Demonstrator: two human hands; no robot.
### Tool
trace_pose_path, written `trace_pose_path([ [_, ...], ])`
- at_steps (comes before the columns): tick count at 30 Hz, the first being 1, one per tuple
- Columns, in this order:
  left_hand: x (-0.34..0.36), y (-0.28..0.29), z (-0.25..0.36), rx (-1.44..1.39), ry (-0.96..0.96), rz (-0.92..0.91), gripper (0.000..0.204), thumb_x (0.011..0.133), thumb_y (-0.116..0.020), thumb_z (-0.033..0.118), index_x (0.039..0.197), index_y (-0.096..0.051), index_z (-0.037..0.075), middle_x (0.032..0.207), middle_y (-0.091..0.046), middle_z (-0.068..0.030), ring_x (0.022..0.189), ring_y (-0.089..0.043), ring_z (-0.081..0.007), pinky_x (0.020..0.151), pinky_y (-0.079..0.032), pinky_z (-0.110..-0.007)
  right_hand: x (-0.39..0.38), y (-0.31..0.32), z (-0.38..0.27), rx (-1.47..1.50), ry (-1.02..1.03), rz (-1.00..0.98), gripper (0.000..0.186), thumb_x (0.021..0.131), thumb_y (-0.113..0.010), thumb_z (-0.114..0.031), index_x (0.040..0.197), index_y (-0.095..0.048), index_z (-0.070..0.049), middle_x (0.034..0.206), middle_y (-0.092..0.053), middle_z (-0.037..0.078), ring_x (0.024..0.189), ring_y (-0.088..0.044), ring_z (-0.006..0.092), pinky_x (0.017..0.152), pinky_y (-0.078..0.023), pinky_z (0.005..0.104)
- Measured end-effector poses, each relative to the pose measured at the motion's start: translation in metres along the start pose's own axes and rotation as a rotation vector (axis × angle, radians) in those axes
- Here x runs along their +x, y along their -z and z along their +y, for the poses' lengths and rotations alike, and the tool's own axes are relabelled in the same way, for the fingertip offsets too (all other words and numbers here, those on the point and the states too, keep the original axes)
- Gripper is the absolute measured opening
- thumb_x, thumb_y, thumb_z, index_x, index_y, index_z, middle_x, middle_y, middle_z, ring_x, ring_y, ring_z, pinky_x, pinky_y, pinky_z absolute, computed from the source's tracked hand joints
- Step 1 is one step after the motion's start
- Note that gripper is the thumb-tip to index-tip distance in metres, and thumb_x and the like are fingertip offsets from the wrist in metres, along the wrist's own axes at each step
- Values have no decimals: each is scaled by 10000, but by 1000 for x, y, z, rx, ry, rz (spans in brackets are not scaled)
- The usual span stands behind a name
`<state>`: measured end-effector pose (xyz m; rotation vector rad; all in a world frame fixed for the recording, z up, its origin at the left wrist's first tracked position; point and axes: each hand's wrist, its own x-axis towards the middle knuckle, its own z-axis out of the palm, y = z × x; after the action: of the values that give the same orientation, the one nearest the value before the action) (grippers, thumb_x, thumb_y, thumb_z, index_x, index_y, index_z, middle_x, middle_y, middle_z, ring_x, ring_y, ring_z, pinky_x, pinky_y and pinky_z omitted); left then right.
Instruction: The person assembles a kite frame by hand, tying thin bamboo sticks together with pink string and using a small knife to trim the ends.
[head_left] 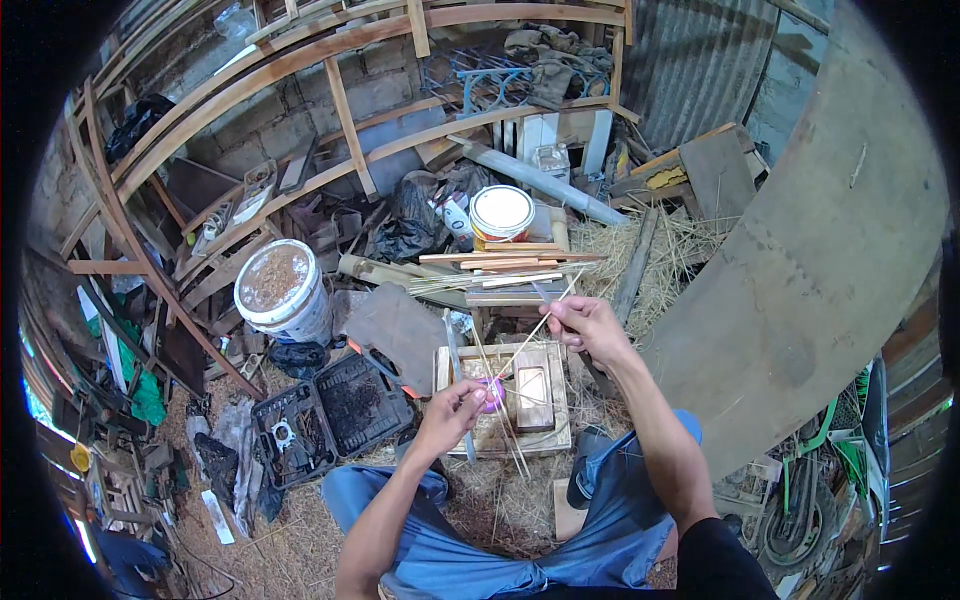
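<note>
My right hand (pixel 588 326) is raised over a low wooden crate (pixel 500 425) and pinches the upper part of a thin bamboo stick (pixel 535 330) that slants down to the left. My left hand (pixel 452 410) holds the stick's lower end together with a small purple object (pixel 493 393); what that object is cannot be made out. More thin sticks (pixel 505 430) lie across the crate beside a small wooden block (pixel 533 397). A bundle of sticks and wooden slats (pixel 500 272) rests just beyond the crate.
A white bucket (pixel 280 285) of brownish material stands at left. An open black tool case (pixel 325 415) lies on the straw floor near my left knee. A tin can (pixel 501 215) stands behind the slats. A large curved wooden plank (pixel 800 260) rises at right.
</note>
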<state>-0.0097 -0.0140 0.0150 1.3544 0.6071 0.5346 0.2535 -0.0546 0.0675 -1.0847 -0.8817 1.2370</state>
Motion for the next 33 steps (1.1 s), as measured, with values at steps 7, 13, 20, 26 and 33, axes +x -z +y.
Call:
trace_pose_path([
  [7,0,-9,10,-1,22,-20,228,964,-505,254,951,-576,37,675,-440,49,516,-324,-18,446,-236,-183,-15,-48,35,-43,-106,-251,232,936,-555,-179,1028,-618,24,650,-546,-7,471,-380,22,405,-251,177],
  [13,1,-7,10,-36,7,-14,217,958,-517,243,966,-574,34,667,-439,53,506,-325,-18,445,-247,-182,-5,-31,29,-59,-146,-262,202,910,-598,-164,951,-625,32,663,-585,16,470,-403,35,410,-275,190],
  [20,-5,-3,5,14,19,18,204,953,-528,227,965,-584,32,671,-460,50,517,-337,-18,460,-260,-177,-3,-11,7,-260,-75,78,289,918,-585,-254,919,-619,33,603,-523,-10,451,-372,32,392,-257,205],
  [26,-8,4,0,80,11,25,207,954,-528,228,965,-582,28,681,-478,44,531,-343,-20,470,-266,-182,-5,-9,8,-106,-94,-14,281,938,-548,-227,971,-620,43,632,-533,-5,452,-375,36,399,-257,196],
  [33,-5,0,6,-8,50,21,216,947,-539,242,951,-582,31,671,-448,55,538,-334,-23,467,-243,-187,-2,-25,27,-75,-148,-191,263,932,-563,-214,947,-643,35,630,-545,-4,468,-372,35,416,-262,186],
])
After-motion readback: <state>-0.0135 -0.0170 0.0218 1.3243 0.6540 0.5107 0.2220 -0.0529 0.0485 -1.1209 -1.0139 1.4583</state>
